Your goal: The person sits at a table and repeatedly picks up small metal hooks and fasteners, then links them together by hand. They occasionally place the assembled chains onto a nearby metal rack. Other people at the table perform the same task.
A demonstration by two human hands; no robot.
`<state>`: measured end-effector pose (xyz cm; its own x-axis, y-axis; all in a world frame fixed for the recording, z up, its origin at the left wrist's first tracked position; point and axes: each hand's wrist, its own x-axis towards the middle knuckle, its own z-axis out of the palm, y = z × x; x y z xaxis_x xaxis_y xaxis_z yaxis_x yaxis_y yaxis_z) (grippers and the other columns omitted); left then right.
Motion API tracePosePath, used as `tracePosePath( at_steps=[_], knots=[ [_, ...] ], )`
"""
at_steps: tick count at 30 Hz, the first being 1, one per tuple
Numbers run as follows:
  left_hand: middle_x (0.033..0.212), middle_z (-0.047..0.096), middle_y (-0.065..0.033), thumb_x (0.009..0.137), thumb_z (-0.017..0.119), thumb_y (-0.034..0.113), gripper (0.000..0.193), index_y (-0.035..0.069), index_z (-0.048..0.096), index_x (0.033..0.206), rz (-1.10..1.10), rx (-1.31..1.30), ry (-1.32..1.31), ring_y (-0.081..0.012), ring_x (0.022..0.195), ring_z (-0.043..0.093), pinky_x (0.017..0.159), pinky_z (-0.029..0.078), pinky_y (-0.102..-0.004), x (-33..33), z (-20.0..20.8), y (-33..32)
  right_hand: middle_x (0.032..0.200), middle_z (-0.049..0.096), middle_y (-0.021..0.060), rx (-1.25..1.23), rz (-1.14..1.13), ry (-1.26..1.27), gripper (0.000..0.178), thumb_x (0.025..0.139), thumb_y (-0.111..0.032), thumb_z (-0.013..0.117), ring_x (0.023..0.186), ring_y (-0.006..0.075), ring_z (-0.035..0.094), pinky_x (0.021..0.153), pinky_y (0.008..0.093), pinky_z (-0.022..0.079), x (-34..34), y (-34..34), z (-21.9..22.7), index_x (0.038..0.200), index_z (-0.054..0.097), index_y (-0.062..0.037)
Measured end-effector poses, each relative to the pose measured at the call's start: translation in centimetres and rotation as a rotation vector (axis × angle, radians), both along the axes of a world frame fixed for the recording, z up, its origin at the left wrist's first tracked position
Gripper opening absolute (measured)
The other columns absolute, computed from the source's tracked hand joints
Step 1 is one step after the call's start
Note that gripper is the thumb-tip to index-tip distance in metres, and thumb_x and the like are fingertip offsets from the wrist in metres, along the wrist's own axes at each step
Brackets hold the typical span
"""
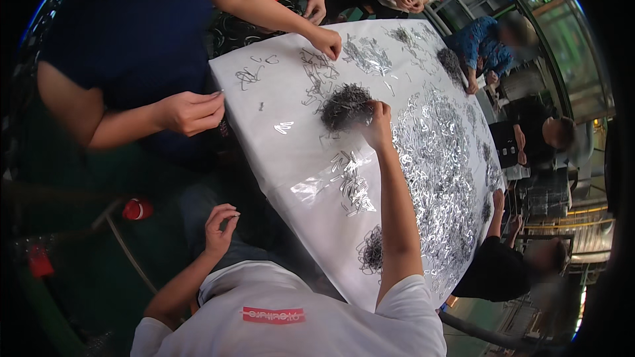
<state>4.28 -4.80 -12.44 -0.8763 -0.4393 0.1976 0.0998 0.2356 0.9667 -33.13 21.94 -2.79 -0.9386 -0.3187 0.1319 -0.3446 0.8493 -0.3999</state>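
At the far left, a small round red object (137, 209) is sitting low beyond the table. A co-worker in a navy top (142, 39) is leaning in, one hand held beside the table edge, the other resting over the tabletop. Below, the person's left hand (219, 230) is hovering off the table, fingers curling toward the thumb; whether it is pinching anything small, I cannot tell.

The table covered in glossy white sheeting (264, 152) is stretching rightward, bearing a few shiny silver bent strips (284, 127). Right of these, a dense dark clump of tangled, thin bent metal pieces (345, 107) is lying on the sheeting, with a loose scatter of silver pieces (354, 188) lying nearer the person. The right hand (378, 125) is touching the clump's right side, fingers bending downward; I cannot tell whether they are gripping a piece.

Farther right, a broad spread of shiny silver hook-shaped pieces (436, 178) is covering the table, and several other co-workers are gathering around its far edges.
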Motion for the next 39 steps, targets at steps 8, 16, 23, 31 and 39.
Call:
tracePosePath(
  at_steps=[8, 16, 23, 31, 39],
  knots=[
    [0.102, 0.061, -0.0092, 0.081, 0.063, -0.009, 0.017, 0.002, 0.065, 0.094, -0.007, 0.034, 0.05, -0.0157, 0.082, 0.062, 0.072, 0.049, -0.0251, -1.4, 2.0, 1.1, 0.124, 0.045, 0.0241, 0.038, -0.171, -0.028, 0.082, 0.056, -0.03, 0.086, 0.112, 0.0402, 0.051, 0.094, 0.0449, 0.047, -0.9, -2.6, -1.1, 0.13, 0.051, -0.017],
    [0.098, 0.061, -0.0089, 0.08, 0.064, -0.008, 0.017, 0.004, 0.066, 0.092, -0.053, 0.045, 0.018, -0.0207, 0.085, 0.062, 0.075, 0.05, -0.0284, -1.5, 2.9, 2.4, 0.109, 0.057, 0.0175, -0.463, -0.197, 0.012, 0.055, 0.056, -0.012, 0.079, 0.1, 0.0315, 0.059, 0.087, 0.0377, 0.048, -3.2, 1.6, -1.1, 0.108, 0.062, -0.0044],
    [0.097, 0.062, -0.009, 0.079, 0.067, -0.005, 0.016, 0.005, 0.066, 0.092, -0.074, 0.043, 0.024, -0.0215, 0.087, 0.063, 0.075, 0.05, -0.0294, -2.1, 3.1, 2.4, 0.102, 0.06, 0.0171, -0.507, -0.169, 0.024, 0.053, 0.058, -0.012, 0.078, 0.091, 0.0266, 0.063, 0.078, 0.0333, 0.051, -3.5, 1.0, -0.6, 0.108, 0.063, -0.0023],
    [0.097, 0.062, -0.008, 0.079, 0.067, -0.004, 0.016, 0.006, 0.066, 0.091, -0.113, 0.014, 0.049, -0.0215, 0.088, 0.063, 0.076, 0.05, -0.0295, -2.5, 3.8, 1.6, 0.105, 0.061, 0.0158, -0.533, -0.162, 0.02, 0.05, 0.06, -0.013, 0.078, 0.093, 0.0258, 0.062, 0.082, 0.0334, 0.049, -3.6, -0.1, 0.4, 0.107, 0.065, -0.002],
    [0.096, 0.062, -0.0072, 0.079, 0.068, -0.003, 0.016, 0.007, 0.066, 0.091, -0.129, 0.077, 0.012, -0.021, 0.088, 0.063, 0.076, 0.051, -0.0289, -2.1, 3.7, 0.8, 0.099, 0.066, 0.0126, -0.62, -0.149, -0.107, 0.047, 0.061, -0.006, 0.08, 0.088, 0.021, 0.064, 0.077, 0.0296, 0.05, -3.2, -0.4, 1.1, 0.105, 0.064, 0.0012]
  ],
)
